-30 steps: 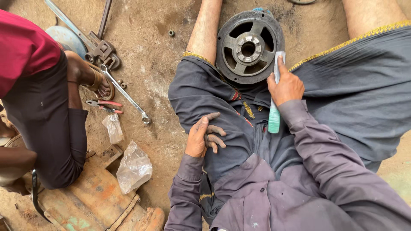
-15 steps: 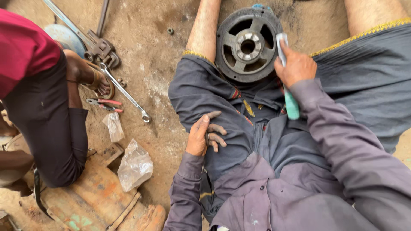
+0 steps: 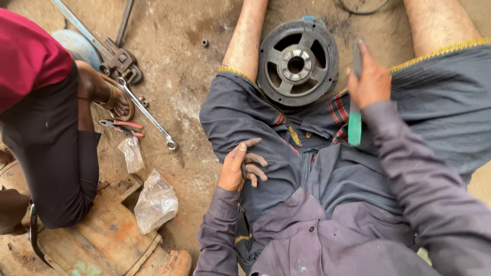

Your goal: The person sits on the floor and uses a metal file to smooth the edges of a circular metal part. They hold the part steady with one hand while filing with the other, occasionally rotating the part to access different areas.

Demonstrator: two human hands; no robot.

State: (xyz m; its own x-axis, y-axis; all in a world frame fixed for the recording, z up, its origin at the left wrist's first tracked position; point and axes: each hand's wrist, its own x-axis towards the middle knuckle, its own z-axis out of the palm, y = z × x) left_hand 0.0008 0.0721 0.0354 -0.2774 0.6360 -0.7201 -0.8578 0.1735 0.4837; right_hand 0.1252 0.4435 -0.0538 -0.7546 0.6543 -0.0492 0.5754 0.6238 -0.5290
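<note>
While left hand (image 3: 240, 166) rests, right hand (image 3: 372, 82) grips toothbrush (image 3: 355, 120).

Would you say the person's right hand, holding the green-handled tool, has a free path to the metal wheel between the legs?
Probably yes: the right hand is beside the wheel, with nothing between them.

Bare, stained dirt floor (image 3: 179, 76), apparently daylit.

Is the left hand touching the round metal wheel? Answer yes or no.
No: the left hand rests on the person's own thigh, apart from the metal wheel, which lies on the ground between the legs.
</note>
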